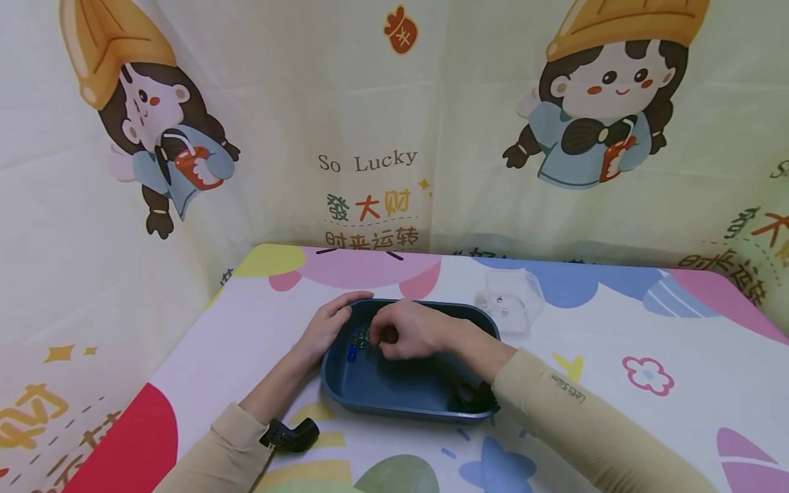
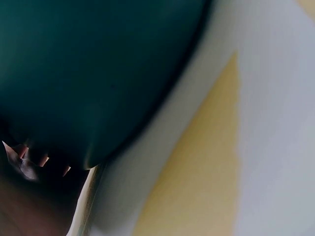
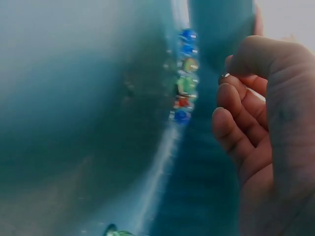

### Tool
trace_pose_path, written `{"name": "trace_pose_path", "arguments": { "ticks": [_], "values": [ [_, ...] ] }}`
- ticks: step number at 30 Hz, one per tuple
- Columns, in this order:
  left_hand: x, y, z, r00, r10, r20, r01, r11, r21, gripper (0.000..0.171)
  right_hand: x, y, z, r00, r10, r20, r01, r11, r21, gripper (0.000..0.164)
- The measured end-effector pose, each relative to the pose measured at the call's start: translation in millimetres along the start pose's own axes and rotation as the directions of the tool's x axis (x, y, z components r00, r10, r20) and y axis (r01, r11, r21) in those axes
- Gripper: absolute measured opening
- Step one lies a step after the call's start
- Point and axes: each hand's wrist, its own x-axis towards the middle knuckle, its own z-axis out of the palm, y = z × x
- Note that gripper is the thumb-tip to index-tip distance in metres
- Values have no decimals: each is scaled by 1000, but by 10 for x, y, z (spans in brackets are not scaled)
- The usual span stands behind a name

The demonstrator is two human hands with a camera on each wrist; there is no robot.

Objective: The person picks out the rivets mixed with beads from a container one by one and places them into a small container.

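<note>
My left hand [image 1: 327,329] grips the left end of a dark blue tray [image 1: 407,411], its fingers along the outside and its thumb at the rim. Inside the tray, toward its left end, lie several small glass marbles [image 1: 353,353], blue and green. In the right wrist view these marbles [image 3: 186,84] form a row of blue, green, yellowish and red along the tray wall. Over the tray, beside the marbles, my right hand [image 1: 409,331] pinches a small shiny piece [image 3: 224,76] between thumb and forefinger. Its kind is mostly hidden by the fingers.
Behind the tray's right corner stands a clear plastic box [image 1: 511,305] with a few clear round pieces in it. A black device [image 1: 290,435] is worn on the left wrist. A dark object [image 1: 471,397] shows under the right forearm at the tray's near corner. A printed cloth covers the table.
</note>
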Motion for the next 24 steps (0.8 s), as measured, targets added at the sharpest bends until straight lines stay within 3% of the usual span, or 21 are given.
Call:
{"name": "trace_pose_path", "arguments": {
  "ticks": [6,14,24],
  "values": [
    [4,-10,1,1000,-5,0,5,1000,19,46,-64,-4,-67,992,-18,-122,22,999,26,13],
    [2,2,-2,1000,14,0,-14,999,46,46,-132,26,-162,962,-92,-255,101,995,22,13],
    [-1,7,1,1000,20,-2,-19,998,59,46,-223,45,-198,926,-124,-357,150,988,47,13]
  ]
}}
